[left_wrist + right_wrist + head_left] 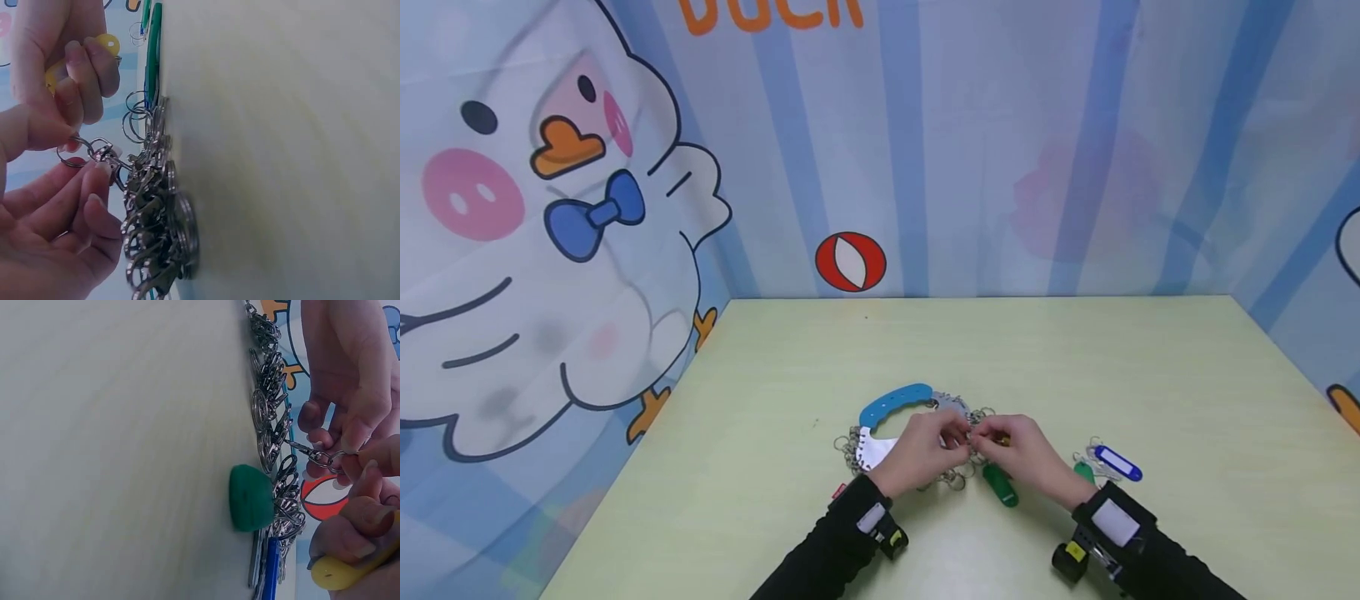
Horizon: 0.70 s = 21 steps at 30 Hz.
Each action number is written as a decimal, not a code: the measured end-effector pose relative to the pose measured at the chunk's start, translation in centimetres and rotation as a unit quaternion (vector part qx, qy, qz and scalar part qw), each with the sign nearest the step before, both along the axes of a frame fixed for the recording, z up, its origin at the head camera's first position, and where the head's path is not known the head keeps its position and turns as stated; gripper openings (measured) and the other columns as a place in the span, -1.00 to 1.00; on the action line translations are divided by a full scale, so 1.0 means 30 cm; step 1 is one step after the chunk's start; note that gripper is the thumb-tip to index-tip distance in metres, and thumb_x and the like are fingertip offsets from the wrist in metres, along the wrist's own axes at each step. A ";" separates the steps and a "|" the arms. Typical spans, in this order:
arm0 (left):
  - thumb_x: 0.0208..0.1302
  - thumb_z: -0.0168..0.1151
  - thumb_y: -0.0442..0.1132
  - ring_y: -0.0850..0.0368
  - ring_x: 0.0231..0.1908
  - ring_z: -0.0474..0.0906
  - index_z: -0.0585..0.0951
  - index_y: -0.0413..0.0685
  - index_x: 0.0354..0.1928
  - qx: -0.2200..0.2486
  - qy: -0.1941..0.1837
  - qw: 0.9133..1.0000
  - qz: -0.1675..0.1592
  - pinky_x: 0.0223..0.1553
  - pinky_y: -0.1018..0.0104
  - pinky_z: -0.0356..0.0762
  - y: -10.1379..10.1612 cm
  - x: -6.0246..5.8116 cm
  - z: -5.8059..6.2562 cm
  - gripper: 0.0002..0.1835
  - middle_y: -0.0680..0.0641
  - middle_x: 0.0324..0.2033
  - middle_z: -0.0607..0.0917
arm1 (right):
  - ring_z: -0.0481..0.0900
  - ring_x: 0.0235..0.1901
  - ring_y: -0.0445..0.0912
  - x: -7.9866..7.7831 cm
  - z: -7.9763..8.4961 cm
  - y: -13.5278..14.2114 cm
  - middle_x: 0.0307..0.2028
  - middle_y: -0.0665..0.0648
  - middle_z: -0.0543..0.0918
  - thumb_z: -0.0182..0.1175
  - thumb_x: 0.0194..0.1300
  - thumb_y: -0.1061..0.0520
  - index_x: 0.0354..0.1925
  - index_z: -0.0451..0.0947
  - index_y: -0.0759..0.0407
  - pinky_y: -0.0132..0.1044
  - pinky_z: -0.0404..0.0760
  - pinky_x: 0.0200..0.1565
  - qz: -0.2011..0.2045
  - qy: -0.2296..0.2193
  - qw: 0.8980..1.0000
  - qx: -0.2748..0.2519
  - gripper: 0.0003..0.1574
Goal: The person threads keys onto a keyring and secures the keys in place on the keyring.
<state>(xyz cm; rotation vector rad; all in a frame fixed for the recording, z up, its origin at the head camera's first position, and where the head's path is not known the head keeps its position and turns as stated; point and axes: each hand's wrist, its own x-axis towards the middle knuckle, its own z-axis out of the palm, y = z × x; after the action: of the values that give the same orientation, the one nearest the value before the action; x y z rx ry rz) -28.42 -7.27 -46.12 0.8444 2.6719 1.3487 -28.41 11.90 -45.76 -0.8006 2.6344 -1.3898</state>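
Left hand [922,454]: fingers [97,181] pinch ring [70,165], clasp [301,448] just beside. Right hand [1024,454]: fingers curl round yellow tag [334,574], tips at ring. Slack pinch could lose ring; double-duty grip could drop tag; metal cluster [147,231] below fingers could snag clasp.

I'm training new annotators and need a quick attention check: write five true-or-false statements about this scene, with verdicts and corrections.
1. The right hand holds a yellow tag. True.
2. In the head view, the blue tag lies left of both hands. False: it lies to the right of both.
3. In the head view, the curved blue strip is left of the right hand. True.
4. The left hand is far from the right hand. False: their fingers meet at a small metal ring.
5. Only one green tag shows in the head view. False: two do.
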 end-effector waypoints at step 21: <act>0.08 0.22 -0.40 0.38 -0.48 0.39 0.63 -0.20 -0.31 0.026 0.015 0.999 0.041 -0.43 0.58 0.37 0.012 -0.008 0.008 -0.89 0.04 -0.49 0.59 | 0.48 -0.38 -0.06 -0.016 0.050 0.027 -0.41 0.19 0.56 -0.27 0.43 0.33 0.00 0.18 0.39 -0.38 0.48 -0.29 0.014 -0.090 0.996 -0.008 -0.78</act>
<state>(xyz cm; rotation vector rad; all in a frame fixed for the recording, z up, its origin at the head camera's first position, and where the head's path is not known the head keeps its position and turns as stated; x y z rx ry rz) -28.65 -6.91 -45.88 0.7731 2.7344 1.4400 -28.90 12.70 -44.27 -0.6765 2.4700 -1.4074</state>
